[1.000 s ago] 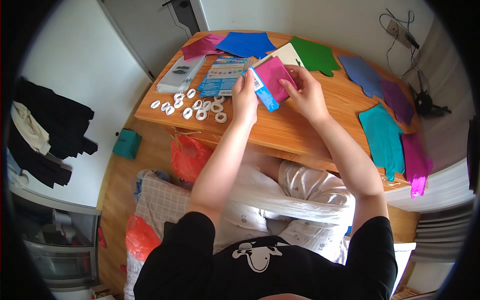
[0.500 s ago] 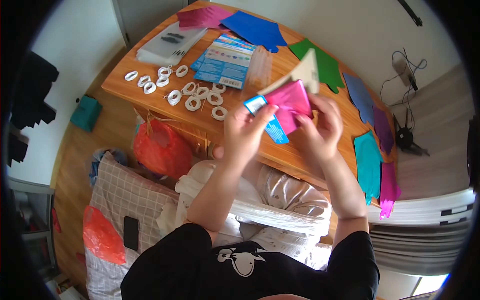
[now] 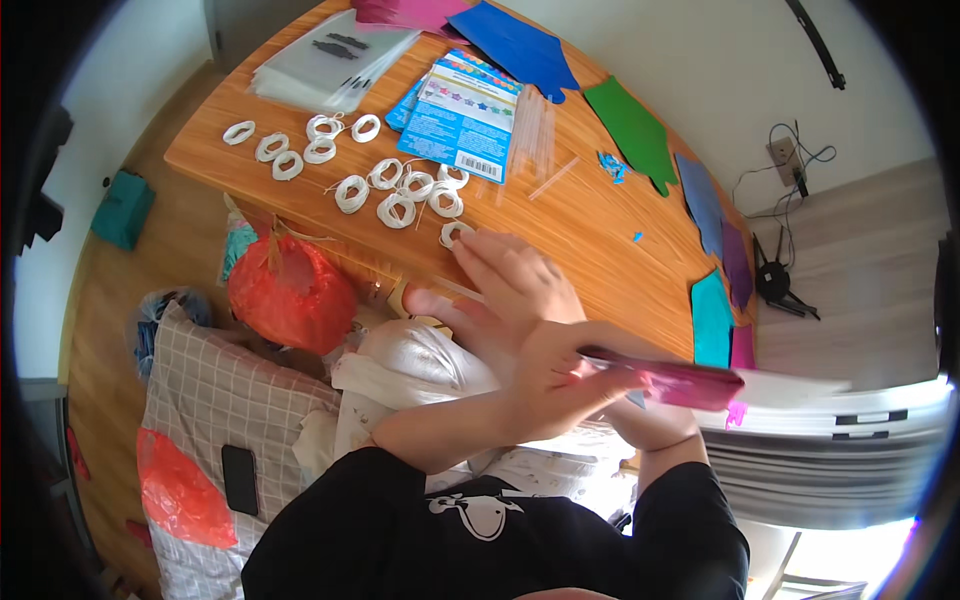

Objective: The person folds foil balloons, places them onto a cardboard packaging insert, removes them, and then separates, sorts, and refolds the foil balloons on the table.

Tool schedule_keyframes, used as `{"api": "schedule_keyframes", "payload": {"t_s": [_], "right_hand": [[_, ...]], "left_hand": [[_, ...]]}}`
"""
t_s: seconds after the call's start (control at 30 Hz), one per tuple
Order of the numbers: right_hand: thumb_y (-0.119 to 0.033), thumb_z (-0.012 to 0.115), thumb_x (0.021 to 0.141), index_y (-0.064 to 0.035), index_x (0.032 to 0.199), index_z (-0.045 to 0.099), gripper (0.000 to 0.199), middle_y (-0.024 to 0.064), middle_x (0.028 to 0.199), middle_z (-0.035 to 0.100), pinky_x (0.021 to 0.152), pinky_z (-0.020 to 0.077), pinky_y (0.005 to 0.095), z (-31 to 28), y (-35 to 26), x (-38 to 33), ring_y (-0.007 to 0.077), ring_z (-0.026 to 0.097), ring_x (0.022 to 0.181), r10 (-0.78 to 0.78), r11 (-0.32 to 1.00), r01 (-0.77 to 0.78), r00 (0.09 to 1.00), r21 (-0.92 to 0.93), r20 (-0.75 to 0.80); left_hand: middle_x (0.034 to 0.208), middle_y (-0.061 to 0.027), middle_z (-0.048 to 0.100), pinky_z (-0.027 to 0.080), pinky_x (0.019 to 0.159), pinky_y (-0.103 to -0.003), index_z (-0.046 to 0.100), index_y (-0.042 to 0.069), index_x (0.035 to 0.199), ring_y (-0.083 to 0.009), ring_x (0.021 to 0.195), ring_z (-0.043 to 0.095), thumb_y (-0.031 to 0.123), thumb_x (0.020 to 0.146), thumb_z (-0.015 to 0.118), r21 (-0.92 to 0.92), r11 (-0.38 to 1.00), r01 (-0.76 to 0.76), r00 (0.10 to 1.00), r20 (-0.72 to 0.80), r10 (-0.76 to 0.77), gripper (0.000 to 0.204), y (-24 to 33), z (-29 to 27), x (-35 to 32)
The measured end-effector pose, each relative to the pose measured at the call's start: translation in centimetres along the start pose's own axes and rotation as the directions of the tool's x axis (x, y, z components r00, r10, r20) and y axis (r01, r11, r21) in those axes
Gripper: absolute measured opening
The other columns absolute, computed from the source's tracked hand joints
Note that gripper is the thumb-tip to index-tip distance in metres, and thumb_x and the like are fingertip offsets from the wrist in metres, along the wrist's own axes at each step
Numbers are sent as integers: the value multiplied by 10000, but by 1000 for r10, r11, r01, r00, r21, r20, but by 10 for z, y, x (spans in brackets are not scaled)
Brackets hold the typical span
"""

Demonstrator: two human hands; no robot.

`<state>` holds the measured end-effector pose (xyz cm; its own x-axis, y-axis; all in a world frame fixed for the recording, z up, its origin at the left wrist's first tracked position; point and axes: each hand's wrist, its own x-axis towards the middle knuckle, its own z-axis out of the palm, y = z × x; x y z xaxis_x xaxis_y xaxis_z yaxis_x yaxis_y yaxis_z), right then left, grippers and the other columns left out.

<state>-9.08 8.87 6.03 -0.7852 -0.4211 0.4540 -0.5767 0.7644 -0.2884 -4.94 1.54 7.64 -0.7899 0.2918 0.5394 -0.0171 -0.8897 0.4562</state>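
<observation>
My left hand (image 3: 560, 385) reaches across to the right and grips a shiny pink foil-like packet (image 3: 690, 385), seen nearly edge-on and blurred. The blue card seen with it earlier cannot be made out now. Behind the left wrist, my right arm crosses to the left. My right hand (image 3: 525, 280) has its fingers stretched out, fingertips at a white cord coil (image 3: 456, 234) near the table's front edge. Its thumb is hidden. More white cord coils (image 3: 397, 210) lie in loose groups to the left.
On the wooden table (image 3: 590, 255) are blue printed cards (image 3: 455, 135), clear plastic strips (image 3: 532, 135), transparent sleeves (image 3: 320, 75) and blue scraps (image 3: 612, 168). Coloured sheets, including a green one (image 3: 630, 125), line the far edge. A red bag (image 3: 290, 295) hangs at the front left.
The pink packet moved from between both hands down to the right, in my left hand. My right hand let go and crossed left to a cord coil. The view shifted slightly.
</observation>
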Motion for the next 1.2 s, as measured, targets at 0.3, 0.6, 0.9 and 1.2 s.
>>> {"api": "schedule_keyframes", "payload": {"t_s": [0.3, 0.6, 0.9, 1.2], "right_hand": [[-39, 750, 869, -48, 1118, 723, 250, 144, 1121, 706, 842, 556, 402, -42, 24, -81, 268, 690, 1038, 257, 956, -245, 965, 163, -57], [144, 688, 877, 68, 982, 709, 131, 83, 951, 686, 766, 550, 263, -177, -10, -61, 147, 667, 873, 234, 967, -248, 777, 59, -584], [-126, 618, 1030, 70, 1084, 691, 215, 89, 1031, 679, 829, 516, 250, -185, -17, -25, 130, 651, 941, 512, 730, -456, 858, 508, 35], [-432, 446, 1103, 79, 1241, 601, 552, 124, 1091, 680, 864, 510, 291, -187, -22, -17, 157, 647, 991, 340, 871, -402, 909, 282, 242]], "left_hand": [[1051, -70, 715, 534, 770, -255, 664, -12, 1194, -119, 902, 676, 97, 966, 716, -2, 993, -122, 920, -375, 112, 259, 5, -38, 12], [1069, -65, 704, 604, 799, -338, 595, 33, 1215, -162, 930, 697, 187, 1029, 646, -246, 966, 74, 957, -255, -138, 246, -35, -45, 27], [1103, -92, 715, 593, 882, -333, 645, -28, 1210, -171, 964, 696, 192, 997, 700, -278, 958, 66, 987, -125, -104, 312, -47, -39, 17], [1243, -119, 686, 574, 964, -371, 583, -2, 1314, -216, 1131, 681, 162, 998, 685, -227, 974, -29, 989, -149, -5, 371, -65, -52, 13]]}}
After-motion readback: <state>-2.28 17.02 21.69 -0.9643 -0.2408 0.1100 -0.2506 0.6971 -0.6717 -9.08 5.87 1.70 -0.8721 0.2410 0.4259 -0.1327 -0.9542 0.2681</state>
